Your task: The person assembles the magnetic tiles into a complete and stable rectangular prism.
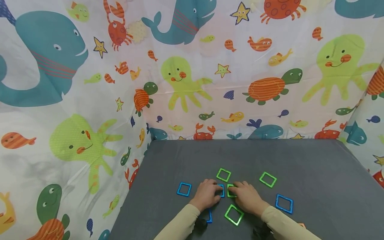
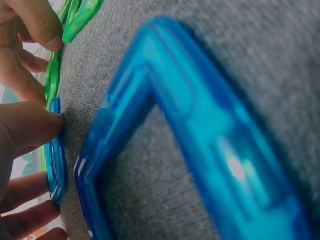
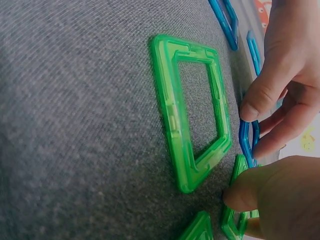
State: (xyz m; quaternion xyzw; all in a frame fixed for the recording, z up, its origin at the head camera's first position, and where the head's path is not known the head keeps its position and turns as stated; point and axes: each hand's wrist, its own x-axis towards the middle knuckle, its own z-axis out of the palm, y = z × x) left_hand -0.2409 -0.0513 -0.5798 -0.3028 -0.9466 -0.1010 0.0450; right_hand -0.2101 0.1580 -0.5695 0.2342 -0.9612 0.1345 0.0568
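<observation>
A white curtain [image 1: 240,113] printed with whales, octopuses, crabs, turtles and fish hangs behind and along both sides of a dark grey worktop [image 1: 246,153]. At the lower centre of the frame, two hands in pale sleeves [image 1: 177,223] reach in from the bottom edge. The left hand [image 1: 207,194] has its thumb and fingers clamped on opposite edges of a blue square frame [image 1: 223,190]. Just beside it, the right hand [image 1: 247,196] pinches a green square frame [image 1: 229,191] between thumb and fingers. The head view shows a narrow gap between these two frames.

Others lie around them: a green frame [image 1: 225,170] just above, a second green one [image 1: 230,220] below, and a third green one [image 1: 266,184] to the upper right. One blue frame [image 1: 182,195] lies at the left, another [image 1: 276,200] at the right, and one [image 1: 210,216] partly hidden by the left arm. Something orange [image 1: 302,225] peeks out at the lower right, mostly covered by the right sleeve.
</observation>
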